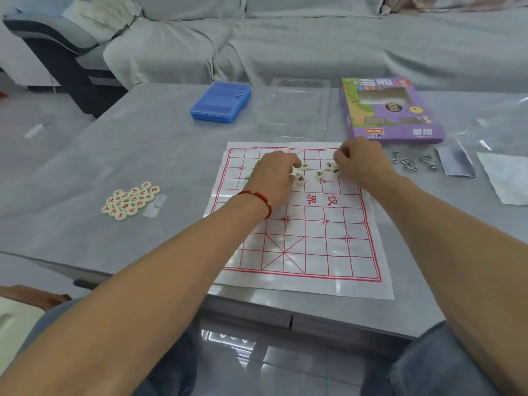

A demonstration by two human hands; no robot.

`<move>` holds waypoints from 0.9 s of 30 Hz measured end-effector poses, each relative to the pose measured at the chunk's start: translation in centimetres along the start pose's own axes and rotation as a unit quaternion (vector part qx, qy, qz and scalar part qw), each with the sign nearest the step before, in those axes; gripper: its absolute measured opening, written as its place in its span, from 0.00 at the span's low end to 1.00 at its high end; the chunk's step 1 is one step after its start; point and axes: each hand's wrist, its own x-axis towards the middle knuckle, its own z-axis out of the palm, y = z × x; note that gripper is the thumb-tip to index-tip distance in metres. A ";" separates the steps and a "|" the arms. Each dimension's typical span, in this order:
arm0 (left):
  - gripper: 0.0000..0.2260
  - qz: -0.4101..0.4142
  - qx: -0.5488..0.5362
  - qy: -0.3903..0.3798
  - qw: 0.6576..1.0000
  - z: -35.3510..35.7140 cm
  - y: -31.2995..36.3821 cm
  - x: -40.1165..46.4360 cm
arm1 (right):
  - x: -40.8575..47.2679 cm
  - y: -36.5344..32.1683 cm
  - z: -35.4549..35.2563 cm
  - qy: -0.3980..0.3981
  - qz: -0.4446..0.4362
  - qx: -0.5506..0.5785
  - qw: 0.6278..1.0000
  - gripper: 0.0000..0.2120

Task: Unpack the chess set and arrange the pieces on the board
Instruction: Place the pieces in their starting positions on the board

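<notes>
A white sheet with a red-lined chess board point(303, 247) lies on the grey table. Several cream discs with black characters point(319, 174) sit loose on the board's far half. My left hand point(271, 175), with a red bracelet at the wrist, rests over the far left part, its fingertips on a disc point(300, 178). My right hand point(361, 164) hovers at the far right with curled fingers, seemingly pinching a black-marked disc point(335, 170). A pile of cream discs with red characters point(130, 201) lies on the table left of the board.
A blue plastic case point(221, 102), a clear plastic tray point(294, 110) and a purple box point(391, 110) stand beyond the board. Metal ring puzzles point(414, 161), a grey pouch point(455, 162) and clear bags lie at the right. A grey sofa is behind.
</notes>
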 end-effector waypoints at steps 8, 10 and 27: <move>0.15 0.005 -0.001 0.014 1.000 -1.8 -3.4 -3.0 | -2.2 -3.7 0.2 -0.049 -0.226 -0.067 0.971 0.08; 0.15 0.002 0.001 0.025 1.000 -2.0 -3.8 -3.6 | -2.6 -4.8 1.0 -0.056 -0.244 -0.114 0.962 0.11; 0.19 -0.079 -0.012 0.114 0.990 -7.7 -11.9 -9.7 | -5.5 -7.2 1.8 -0.084 -0.253 -0.172 0.948 0.17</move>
